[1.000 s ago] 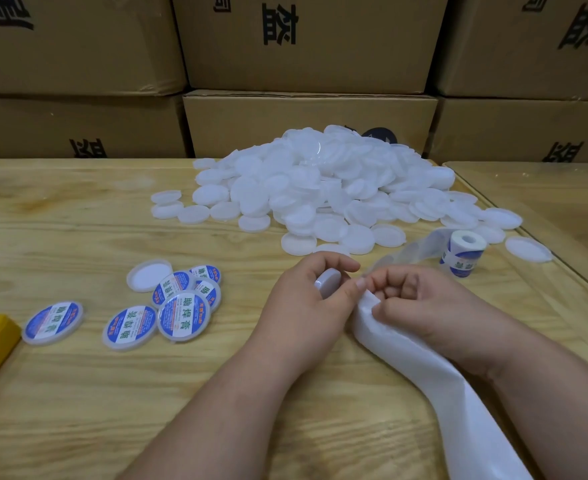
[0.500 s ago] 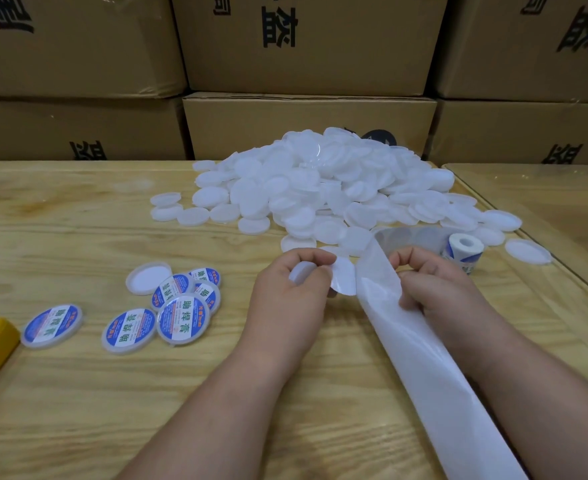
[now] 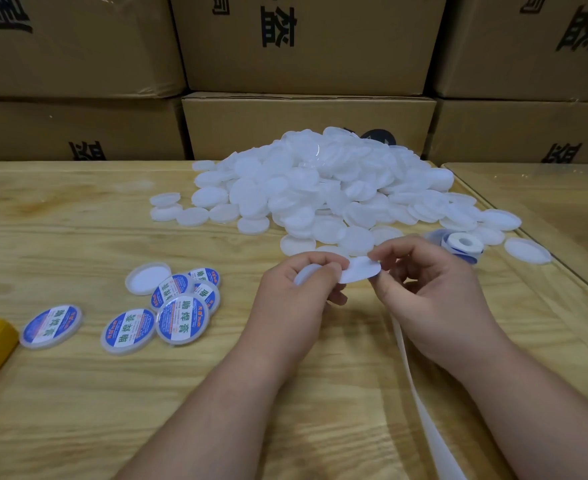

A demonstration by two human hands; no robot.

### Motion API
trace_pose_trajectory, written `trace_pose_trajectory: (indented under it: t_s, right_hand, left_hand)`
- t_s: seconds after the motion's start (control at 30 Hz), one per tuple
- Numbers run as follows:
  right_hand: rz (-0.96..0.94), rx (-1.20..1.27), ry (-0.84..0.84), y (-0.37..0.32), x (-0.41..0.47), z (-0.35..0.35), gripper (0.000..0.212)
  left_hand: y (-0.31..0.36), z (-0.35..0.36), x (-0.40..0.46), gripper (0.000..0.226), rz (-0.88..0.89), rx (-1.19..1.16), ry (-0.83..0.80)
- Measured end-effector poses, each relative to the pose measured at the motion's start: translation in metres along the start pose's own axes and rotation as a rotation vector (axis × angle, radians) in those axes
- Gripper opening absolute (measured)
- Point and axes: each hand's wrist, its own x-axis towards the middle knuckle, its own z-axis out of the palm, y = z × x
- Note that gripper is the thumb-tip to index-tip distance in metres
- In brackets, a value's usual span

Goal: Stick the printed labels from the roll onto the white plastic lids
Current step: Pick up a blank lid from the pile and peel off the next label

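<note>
My left hand (image 3: 296, 299) curls around a bare lid (image 3: 304, 274); my right hand (image 3: 431, 292) pinches a peeled label (image 3: 360, 270) at its edge, just beside the lid. I think I should centre the label first, then press from the middle outward, so no wrinkle stays.

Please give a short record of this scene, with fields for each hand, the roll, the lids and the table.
left hand: holds a plain lid
right hand: pinches a round label, white back showing
roll: on the table, right of hands
plain lids: big pile, far side
labelled lids: group at left
table: wood
</note>
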Motion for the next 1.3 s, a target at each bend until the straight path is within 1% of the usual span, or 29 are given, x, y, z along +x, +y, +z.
trace_pose_trajectory:
  t_s: [0.13, 0.23, 0.33, 0.43, 0.47, 0.53, 0.6, 0.63, 0.73, 0.87, 0.93, 1.0, 1.07, 1.17, 1.23, 1.3]
  right_hand:
    - [0.003, -0.002, 0.009, -0.001, 0.0, 0.0, 0.021]
    - [0.021, 0.042, 0.031, -0.003, 0.0, 0.0, 0.012]
    - [0.058, 0.078, 0.061, -0.002, 0.002, -0.001, 0.023]
    - [0.134, 0.142, 0.084, -0.005, 0.003, -0.001, 0.015]
    - [0.158, 0.169, 0.098, -0.006, 0.004, -0.002, 0.017]
    - [0.225, 0.273, 0.103, -0.008, 0.005, -0.003, 0.028]
    - [0.322, 0.4, 0.057, -0.011, 0.007, -0.006, 0.037]
    - [0.374, 0.458, 0.02, -0.012, 0.008, -0.008, 0.038]
    - [0.522, 0.561, -0.141, -0.012, 0.011, -0.017, 0.03]
    - [0.655, 0.557, -0.363, -0.014, 0.013, -0.025, 0.017]
    - [0.69, 0.553, -0.431, -0.014, 0.013, -0.025, 0.021]
    - [0.713, 0.557, -0.463, -0.015, 0.012, -0.024, 0.026]
    - [0.724, 0.549, -0.48, -0.014, 0.011, -0.023, 0.027]
    - [0.708, 0.538, -0.526, -0.014, 0.01, -0.022, 0.026]
    - [0.716, 0.544, -0.529, -0.013, 0.01, -0.021, 0.034]
    - [0.719, 0.538, -0.535, -0.013, 0.009, -0.02, 0.036]
  left_hand:
    - [0.001, 0.0, 0.0, 0.018, 0.0, -0.022, -0.039]
    - [0.004, 0.001, -0.002, 0.022, 0.04, -0.095, -0.09]
    - [0.005, 0.001, -0.004, 0.031, 0.08, -0.145, -0.147]
    - [0.005, 0.0, -0.005, 0.044, 0.055, -0.242, -0.222]
    - [0.004, 0.0, -0.005, 0.046, 0.045, -0.283, -0.22]
    - [0.004, -0.001, -0.004, 0.043, 0.021, -0.336, -0.18]
    - [0.004, -0.001, -0.002, 0.04, -0.018, -0.343, -0.132]
    - [0.003, -0.001, -0.001, 0.038, -0.033, -0.342, -0.115]
    - [0.004, 0.0, 0.001, 0.025, -0.038, -0.338, -0.092]
    - [0.002, 0.0, 0.0, 0.04, -0.066, -0.387, -0.039]
    - [0.002, 0.0, 0.001, 0.037, -0.084, -0.398, -0.043]
    - [0.002, 0.0, 0.001, 0.029, -0.096, -0.392, -0.07]
    - [0.001, -0.001, 0.002, 0.034, -0.092, -0.391, -0.103]
    - [-0.001, -0.002, 0.002, 0.035, -0.065, -0.36, -0.141]
    - [-0.001, -0.001, 0.002, 0.035, -0.051, -0.343, -0.153]
    - [-0.002, -0.001, 0.002, 0.034, -0.047, -0.33, -0.159]
